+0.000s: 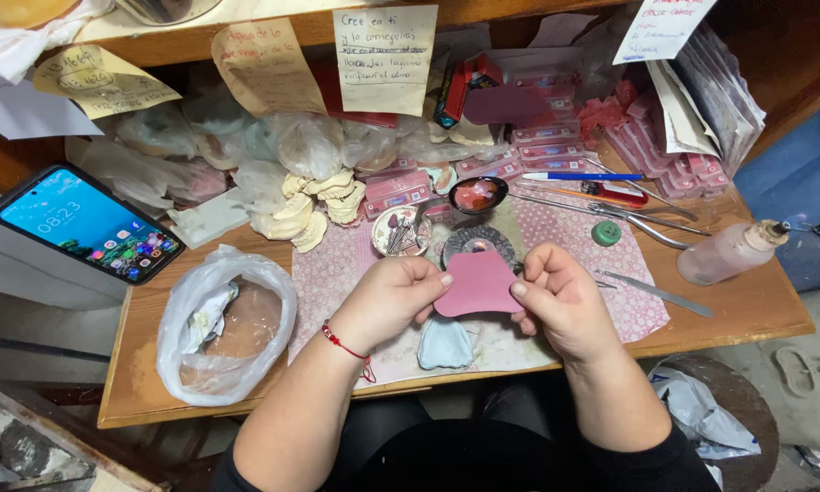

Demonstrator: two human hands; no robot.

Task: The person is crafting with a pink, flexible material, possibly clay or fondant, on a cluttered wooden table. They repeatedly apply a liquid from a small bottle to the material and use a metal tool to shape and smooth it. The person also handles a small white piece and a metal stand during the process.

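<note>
Above the cluttered wooden bench [747,314], left hand [393,296] and right hand [563,296] pinch a pink wax sheet [476,284]; the burner [476,241] at twelve o'clock could soften it unevenly.

Small wooden workbench [747,310], worn top. Pink patterned paper mat [337,273] covers the middle. On the left a clear plastic bag [223,328] and a black smartphone [86,223] overhanging the edge. Right side: translucent squeeze bottle [728,252] lying down, flat metal spatula [660,292]. Pale blue-grey plaster cast [445,344] at the front edge.
</note>
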